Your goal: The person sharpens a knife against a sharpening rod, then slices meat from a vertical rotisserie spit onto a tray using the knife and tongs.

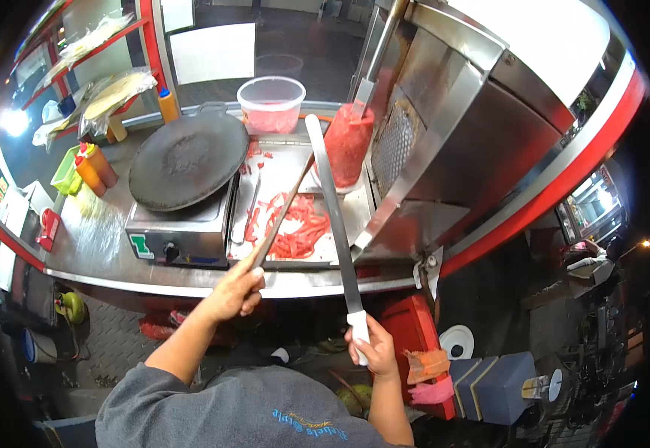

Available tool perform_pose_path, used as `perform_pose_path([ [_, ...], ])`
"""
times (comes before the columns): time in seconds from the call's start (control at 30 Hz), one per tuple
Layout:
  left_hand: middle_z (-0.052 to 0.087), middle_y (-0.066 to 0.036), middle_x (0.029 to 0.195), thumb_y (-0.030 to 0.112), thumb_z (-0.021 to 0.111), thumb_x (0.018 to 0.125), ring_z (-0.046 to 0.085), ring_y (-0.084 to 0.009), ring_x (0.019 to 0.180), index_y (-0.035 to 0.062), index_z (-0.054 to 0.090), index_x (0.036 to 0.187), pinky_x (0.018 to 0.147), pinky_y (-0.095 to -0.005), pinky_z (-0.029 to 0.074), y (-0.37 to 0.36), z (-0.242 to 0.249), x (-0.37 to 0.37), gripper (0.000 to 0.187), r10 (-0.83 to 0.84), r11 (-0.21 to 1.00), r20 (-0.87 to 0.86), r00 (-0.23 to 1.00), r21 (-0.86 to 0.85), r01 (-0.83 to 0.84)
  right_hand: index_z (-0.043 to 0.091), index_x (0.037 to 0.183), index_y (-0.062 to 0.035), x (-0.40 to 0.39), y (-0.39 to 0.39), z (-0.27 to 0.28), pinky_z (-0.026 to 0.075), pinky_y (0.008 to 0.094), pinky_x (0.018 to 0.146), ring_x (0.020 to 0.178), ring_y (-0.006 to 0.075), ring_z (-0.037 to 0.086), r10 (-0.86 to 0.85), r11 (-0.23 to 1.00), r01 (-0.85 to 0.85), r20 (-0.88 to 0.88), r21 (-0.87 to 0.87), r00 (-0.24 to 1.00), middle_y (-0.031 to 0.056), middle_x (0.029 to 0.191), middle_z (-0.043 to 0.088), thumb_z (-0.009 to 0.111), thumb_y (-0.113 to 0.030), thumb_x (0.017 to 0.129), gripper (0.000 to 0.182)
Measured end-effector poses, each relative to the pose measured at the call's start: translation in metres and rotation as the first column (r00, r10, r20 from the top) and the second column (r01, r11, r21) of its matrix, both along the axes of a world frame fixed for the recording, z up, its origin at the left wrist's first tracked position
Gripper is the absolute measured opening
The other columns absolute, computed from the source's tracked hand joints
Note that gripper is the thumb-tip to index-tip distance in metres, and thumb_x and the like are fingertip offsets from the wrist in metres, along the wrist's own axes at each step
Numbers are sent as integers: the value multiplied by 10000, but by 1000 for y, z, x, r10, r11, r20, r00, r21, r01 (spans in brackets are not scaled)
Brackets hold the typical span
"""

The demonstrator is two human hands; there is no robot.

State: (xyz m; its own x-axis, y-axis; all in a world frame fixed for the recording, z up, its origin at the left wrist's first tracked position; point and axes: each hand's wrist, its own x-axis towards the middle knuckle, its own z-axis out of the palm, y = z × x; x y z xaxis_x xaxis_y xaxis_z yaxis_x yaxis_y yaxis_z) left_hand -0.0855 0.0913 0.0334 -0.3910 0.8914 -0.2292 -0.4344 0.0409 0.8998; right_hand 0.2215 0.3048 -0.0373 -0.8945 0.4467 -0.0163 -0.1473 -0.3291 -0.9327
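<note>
My left hand [237, 293] is closed around the lower end of a long, thin, brownish rod [284, 213], which slants up over the metal tray [254, 254]. In my right hand [374, 345] is the white handle of a long-bladed knife [332, 205], its blade pointing up and away. The rod's far end meets or overlaps the blade near the upright cone of red meat [346, 155]. Sliced red meat strips [295, 230] lie in the tray below, with metal tongs [244, 213] along its left side.
A round black griddle [183, 160] sits on a burner [179, 231] at the left. Behind the tray stands a clear tub [271, 104] of red meat. The metal vertical grill [444, 142] rises at the right. Sauce bottles [97, 168] stand far left; a red box [415, 328] is below right.
</note>
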Motion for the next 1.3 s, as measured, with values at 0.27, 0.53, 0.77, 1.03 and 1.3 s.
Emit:
perform_pose_path([
  [0.27, 425, 1, 763, 265, 471, 1157, 420, -95, 485, 253, 88, 1748, 434, -270, 411, 12, -8, 4, 705, -41, 998, -203, 978, -57, 30, 464, 1623, -57, -161, 20, 35, 559, 348, 805, 901, 260, 663, -371, 368, 388, -250, 845, 894, 186, 1149, 668, 611, 38, 1003, 644],
  [0.53, 428, -6, 714, 244, 402, 1174, 440, -106, 486, 208, 45, 1748, 455, -284, 433, -5, -18, 4, 677, -97, 991, -308, 946, -116, 64, 591, 1531, -59, -119, -1, -27, 558, 426, 817, 910, 372, 651, -469, 201, 444, -312, 873, 826, 229, 1081, 641, 675, 37, 984, 562],
  [0.77, 504, -58, 795, 217, 430, 1164, 512, -136, 508, 236, -1, 1745, 484, -309, 481, 8, -15, 9, 724, -145, 976, -367, 919, -206, 72, 592, 1526, -65, -157, 9, -3, 557, 449, 851, 961, 407, 659, -505, 194, 452, -307, 871, 807, 259, 1143, 638, 686, 26, 989, 553],
  [1.03, 533, -60, 744, 245, 415, 1165, 555, -150, 511, 231, -43, 1741, 512, -330, 521, 22, -22, 11, 736, -166, 973, -422, 892, -219, 78, 584, 1534, -67, -103, -7, -42, 572, 448, 829, 941, 404, 669, -504, 182, 396, -261, 900, 824, 241, 1115, 654, 670, 31, 998, 552],
  [1.3, 512, -60, 786, 264, 425, 1169, 566, -158, 518, 212, -95, 1729, 515, -332, 537, 43, -18, 12, 766, -151, 978, -378, 914, -191, 83, 560, 1556, -86, -110, -1, -42, 563, 472, 814, 929, 425, 662, -511, 183, 335, -201, 924, 835, 256, 1125, 639, 662, 11, 997, 577],
])
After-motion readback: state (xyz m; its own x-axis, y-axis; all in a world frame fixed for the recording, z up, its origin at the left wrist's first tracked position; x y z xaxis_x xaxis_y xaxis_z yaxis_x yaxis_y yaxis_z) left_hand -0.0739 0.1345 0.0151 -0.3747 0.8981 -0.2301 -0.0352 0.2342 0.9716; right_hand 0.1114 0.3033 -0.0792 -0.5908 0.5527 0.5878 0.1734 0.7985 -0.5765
